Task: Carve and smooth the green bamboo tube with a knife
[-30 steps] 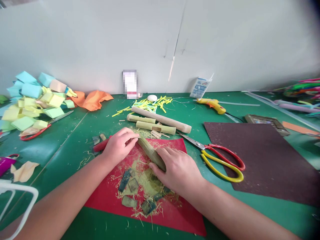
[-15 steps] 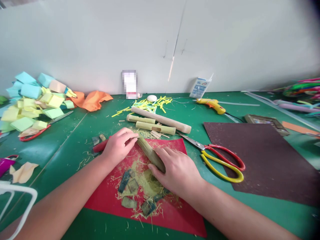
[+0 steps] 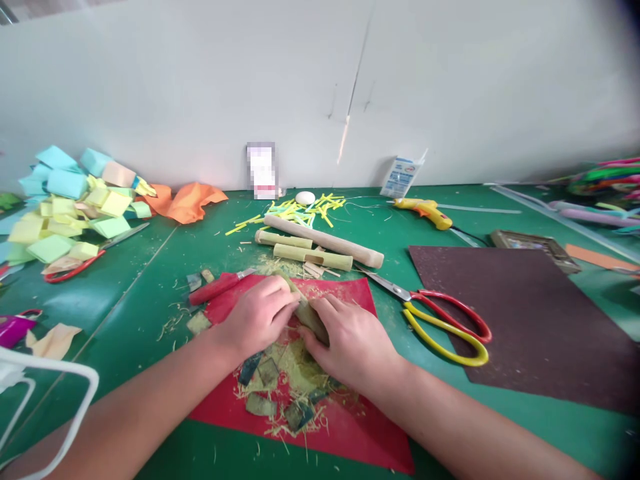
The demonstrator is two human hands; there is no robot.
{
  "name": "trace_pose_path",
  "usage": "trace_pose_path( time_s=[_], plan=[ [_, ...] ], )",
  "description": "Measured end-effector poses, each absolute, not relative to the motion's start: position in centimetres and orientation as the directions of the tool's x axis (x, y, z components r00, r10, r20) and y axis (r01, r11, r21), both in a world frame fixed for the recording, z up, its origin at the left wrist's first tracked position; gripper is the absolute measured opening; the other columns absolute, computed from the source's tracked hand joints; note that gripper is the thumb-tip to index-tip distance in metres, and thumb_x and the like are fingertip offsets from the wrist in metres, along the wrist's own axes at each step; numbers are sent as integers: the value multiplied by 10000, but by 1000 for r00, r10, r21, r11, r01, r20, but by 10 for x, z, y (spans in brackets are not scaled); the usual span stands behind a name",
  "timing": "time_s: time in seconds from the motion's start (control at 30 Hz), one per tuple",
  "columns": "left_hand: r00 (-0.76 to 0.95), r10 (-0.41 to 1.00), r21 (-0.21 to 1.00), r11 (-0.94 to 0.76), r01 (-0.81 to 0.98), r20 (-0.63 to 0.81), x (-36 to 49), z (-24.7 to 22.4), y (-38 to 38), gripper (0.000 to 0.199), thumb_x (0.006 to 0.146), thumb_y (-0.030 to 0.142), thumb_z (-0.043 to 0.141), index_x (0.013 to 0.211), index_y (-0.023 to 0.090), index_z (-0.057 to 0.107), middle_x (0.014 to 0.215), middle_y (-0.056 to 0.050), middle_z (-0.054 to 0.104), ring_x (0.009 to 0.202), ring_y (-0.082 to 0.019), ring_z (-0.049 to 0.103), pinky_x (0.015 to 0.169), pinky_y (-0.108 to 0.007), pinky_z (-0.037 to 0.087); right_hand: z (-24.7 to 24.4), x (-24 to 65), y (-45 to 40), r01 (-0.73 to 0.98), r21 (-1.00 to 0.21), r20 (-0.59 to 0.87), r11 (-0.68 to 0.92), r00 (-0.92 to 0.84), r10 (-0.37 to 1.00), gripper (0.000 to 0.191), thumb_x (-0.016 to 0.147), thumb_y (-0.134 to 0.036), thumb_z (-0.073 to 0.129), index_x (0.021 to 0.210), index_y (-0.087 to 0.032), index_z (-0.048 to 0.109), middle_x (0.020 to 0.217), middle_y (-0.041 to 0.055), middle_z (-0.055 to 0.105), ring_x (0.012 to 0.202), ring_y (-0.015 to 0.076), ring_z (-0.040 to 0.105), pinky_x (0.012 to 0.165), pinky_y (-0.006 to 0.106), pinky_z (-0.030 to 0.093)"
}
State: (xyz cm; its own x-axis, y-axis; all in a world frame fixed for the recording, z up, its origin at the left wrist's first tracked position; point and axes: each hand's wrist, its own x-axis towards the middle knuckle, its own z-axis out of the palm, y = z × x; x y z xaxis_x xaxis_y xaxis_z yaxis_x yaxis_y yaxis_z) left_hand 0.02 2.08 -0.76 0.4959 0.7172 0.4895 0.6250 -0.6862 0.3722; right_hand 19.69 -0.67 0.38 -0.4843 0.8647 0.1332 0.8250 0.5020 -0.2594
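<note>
A greenish bamboo piece (image 3: 313,320) slants over the red sheet (image 3: 370,433), its lower end wrapped by my right hand (image 3: 357,337). My left hand (image 3: 263,313) has its fingers pressed together against the upper part of the same piece; whether they also pinch something small is hidden. Below the hands, shavings (image 3: 295,367) and dark flat scraps (image 3: 261,405) lie on the sheet. A red-handled tool (image 3: 215,289) rests at the sheet's upper left. Two cut bamboo tubes (image 3: 313,257) and a longer pale stick (image 3: 325,241) lie beyond the hands.
Scissors with red and yellow handles (image 3: 445,327) lie right of the red sheet, partly over a dark brown sheet (image 3: 520,313). Behind are a yellow glue gun (image 3: 425,212) and yellow strips (image 3: 327,208). Folded papers (image 3: 65,207) are piled left; a white frame (image 3: 90,393) stands lower left.
My left hand has slid right and down along the bamboo piece, closer to my right hand, uncovering the red-handled tool. My right hand has barely moved.
</note>
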Motion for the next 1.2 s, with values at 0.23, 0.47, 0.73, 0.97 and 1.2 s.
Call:
trace_pose_path(
  time_s=[0.23,0.47,0.73,0.97,1.2],
  plan=[
    [482,717,361,-682,637,504,-3,-5,21,180,920,187,462,837,149,617,804,-50,566,771,-145,541,733,-287,467,3,195,-8,826,-267,142,496,-475,868,172,845,-330,468,895,-181,536,835,35,619,675,165,573,541,283,270],
    [431,722,332,-654,679,541,-4,-7,22,191,919,178,460,820,145,619,800,-51,563,771,-147,537,754,-297,461,3,195,-9,824,-267,169,499,-470,866,179,847,-342,471,881,-179,536,809,32,614,670,164,566,544,281,267],
    [443,716,288,-651,702,539,-6,-7,22,208,922,184,449,813,143,621,807,-61,573,788,-160,543,764,-309,463,2,196,-8,833,-258,171,489,-459,872,190,847,-352,470,872,-179,545,795,35,619,674,170,569,544,284,267],
    [401,758,407,-627,664,515,-9,-7,28,185,907,199,482,831,155,645,830,-53,593,797,-150,559,778,-290,457,5,196,-7,838,-265,140,477,-456,879,216,854,-364,455,886,-179,561,831,44,638,703,178,587,561,282,293],
    [-165,946,917,-210,340,278,-10,1,37,170,812,316,618,780,156,667,771,-20,630,724,-132,564,684,-243,437,9,198,-6,845,-272,95,461,-453,887,206,863,-361,446,877,-188,557,845,43,646,706,176,590,559,280,303]
  ],
)
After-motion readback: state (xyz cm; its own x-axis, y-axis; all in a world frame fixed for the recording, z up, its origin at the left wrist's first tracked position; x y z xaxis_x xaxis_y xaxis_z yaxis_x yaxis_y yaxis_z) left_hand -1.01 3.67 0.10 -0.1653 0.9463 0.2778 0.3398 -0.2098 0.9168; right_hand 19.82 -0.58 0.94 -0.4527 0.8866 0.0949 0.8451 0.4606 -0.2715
